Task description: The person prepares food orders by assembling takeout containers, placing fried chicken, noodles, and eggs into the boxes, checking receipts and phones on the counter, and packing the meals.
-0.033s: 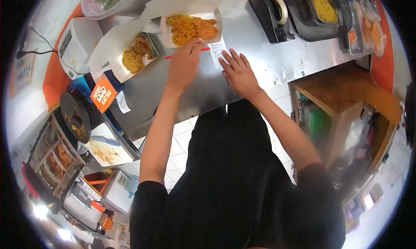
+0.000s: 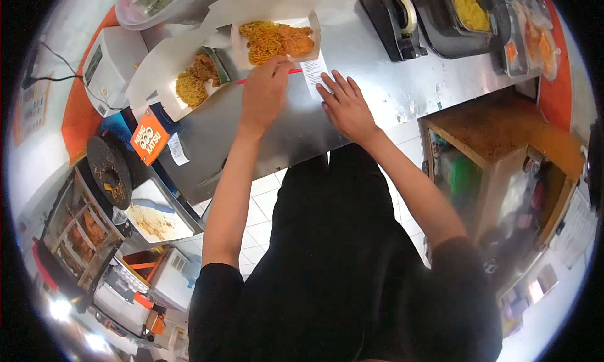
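Where steel counter [image 2: 390, 91] meets tiled floor [image 2: 261, 198], noodle boxes [image 2: 277, 39], tape dispenser [image 2: 396, 16].

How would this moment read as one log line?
left hand: holds red pen | right hand: flat on slip | noodle box: open

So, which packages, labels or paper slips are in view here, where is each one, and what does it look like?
Paper slip: white, narrow, on the steel counter, under the right hand fingertips, beside the left hand holding a red pen.
Front food box: open, white, holding noodles.
Second food box: open, white, further left.
Orange carton: boxy, counter's left edge.
Small label: white, beside it.
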A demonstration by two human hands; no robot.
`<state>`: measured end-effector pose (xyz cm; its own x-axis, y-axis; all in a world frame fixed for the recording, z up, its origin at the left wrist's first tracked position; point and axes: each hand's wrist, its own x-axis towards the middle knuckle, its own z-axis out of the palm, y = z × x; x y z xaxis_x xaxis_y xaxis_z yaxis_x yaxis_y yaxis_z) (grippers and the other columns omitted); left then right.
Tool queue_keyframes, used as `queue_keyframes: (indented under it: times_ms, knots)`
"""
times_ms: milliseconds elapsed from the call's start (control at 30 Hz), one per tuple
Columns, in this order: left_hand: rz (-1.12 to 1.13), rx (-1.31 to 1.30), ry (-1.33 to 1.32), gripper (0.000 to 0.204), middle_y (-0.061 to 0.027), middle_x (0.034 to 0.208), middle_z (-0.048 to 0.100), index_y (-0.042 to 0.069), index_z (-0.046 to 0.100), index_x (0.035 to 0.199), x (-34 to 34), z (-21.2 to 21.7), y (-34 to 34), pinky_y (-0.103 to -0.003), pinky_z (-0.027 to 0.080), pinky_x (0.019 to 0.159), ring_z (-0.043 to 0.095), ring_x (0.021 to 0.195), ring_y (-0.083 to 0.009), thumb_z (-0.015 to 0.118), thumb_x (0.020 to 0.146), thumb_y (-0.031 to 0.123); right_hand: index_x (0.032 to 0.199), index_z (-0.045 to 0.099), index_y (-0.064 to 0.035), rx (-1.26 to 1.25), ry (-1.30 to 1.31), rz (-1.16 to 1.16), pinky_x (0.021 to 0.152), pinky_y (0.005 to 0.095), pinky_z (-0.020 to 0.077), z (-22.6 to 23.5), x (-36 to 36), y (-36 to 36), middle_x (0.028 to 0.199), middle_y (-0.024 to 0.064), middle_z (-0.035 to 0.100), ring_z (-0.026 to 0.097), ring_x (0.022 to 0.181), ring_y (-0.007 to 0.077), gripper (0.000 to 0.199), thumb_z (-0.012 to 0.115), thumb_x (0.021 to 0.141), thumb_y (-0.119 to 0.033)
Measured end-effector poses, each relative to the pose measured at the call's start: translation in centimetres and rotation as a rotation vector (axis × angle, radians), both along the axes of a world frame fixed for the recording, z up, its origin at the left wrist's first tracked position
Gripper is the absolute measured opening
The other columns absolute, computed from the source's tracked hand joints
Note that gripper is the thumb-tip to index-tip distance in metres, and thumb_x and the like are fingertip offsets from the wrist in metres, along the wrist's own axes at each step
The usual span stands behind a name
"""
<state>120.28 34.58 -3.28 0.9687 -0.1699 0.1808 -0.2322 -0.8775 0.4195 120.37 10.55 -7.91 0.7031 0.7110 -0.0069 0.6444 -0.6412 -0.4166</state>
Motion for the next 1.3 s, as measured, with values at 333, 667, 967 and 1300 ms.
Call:
queue_keyframes:
  times_ms: [333,667,967,1300]
  knots:
    - [0.225,-0.206,-0.073,0.022,-0.0151,0.104,0.067,0.004,0.068,0.101,2.1,0.9,-0.8,-0.041,0.053,0.08,0.067,0.093,-0.0336,0.073,0.084,0.016,0.142,0.052,-0.0075,-0.023,0.012,0.003,0.119,0.0532,0.0257,-0.2,0.0,0.5,0.157,0.0132,0.038,0.031,0.147,0.0343,0.048,0.057,0.097,-0.02]
    - [0.743,0.072,0.105,0.041,-0.0182,0.079,0.071,0.002,0.073,0.083,0.0,0.5,8.0,-0.047,0.052,0.075,0.068,0.076,-0.0384,0.073,0.087,0.042,0.141,0.053,-0.0064,-0.015,0.03,-0.011,0.119,0.0534,0.0261,0.6,-0.3,0.9,0.155,0.0133,0.04,0.032,0.147,0.0348,0.047,0.057,0.096,-0.02]
    - [0.778,-0.003,0.184,0.037,-0.0183,0.078,0.071,0.002,0.071,0.08,1.8,0.8,8.2,-0.05,0.051,0.07,0.067,0.076,-0.0407,0.075,0.086,0.039,0.141,0.053,-0.0066,0.011,0.051,-0.016,0.12,0.0533,0.0251,0.6,-0.1,0.7,0.154,0.0131,0.04,0.031,0.147,0.0346,0.047,0.058,0.096,-0.018]
    - [0.506,-0.326,0.032,0.026,-0.0205,0.11,0.061,-0.002,0.065,0.113,-1.0,3.8,1.9,-0.044,0.049,0.087,0.061,0.102,-0.0379,0.062,0.095,0.017,0.139,0.054,-0.0046,0.18,0.116,-0.212,0.105,0.0484,0.0443,4.1,-1.4,1.0,0.139,0.0194,0.053,0.055,0.125,0.0322,0.043,0.059,0.098,-0.017]
